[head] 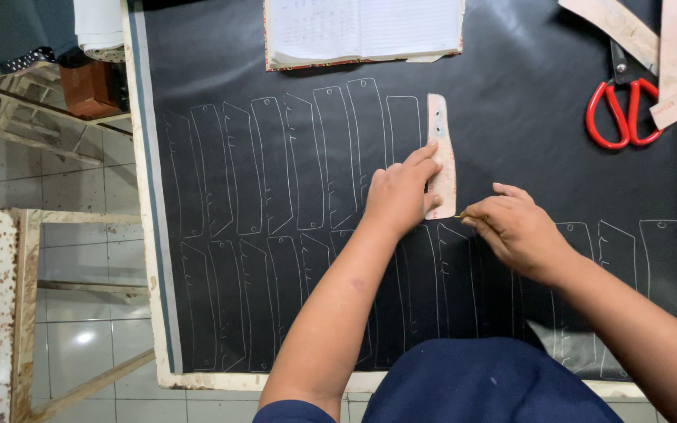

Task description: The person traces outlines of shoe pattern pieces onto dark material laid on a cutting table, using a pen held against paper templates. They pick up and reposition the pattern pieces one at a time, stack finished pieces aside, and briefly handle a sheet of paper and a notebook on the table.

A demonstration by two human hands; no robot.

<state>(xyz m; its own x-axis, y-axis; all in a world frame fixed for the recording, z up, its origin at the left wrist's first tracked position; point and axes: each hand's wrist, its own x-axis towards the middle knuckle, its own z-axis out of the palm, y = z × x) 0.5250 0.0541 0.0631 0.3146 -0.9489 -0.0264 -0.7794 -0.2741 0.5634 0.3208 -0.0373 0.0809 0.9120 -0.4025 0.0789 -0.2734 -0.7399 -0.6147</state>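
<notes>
Since it lies flat: the template point(442, 157), a thin pale card strip, sits on the black sheet point(526, 141) right of the outlines point(291, 157), mid-table.
Handling: likely light, stiff and prone to slide; best pinned flat along its lower half, not pinched at an edge.
Left hand point(400, 196): palm down, fingers spread and pressing the template's near left edge.
Right hand point(515, 227): fingers curled tight on a thin marking pen point(472, 217), tip at the template's near right corner.
Far right: red scissors point(624, 110), untouched.
</notes>
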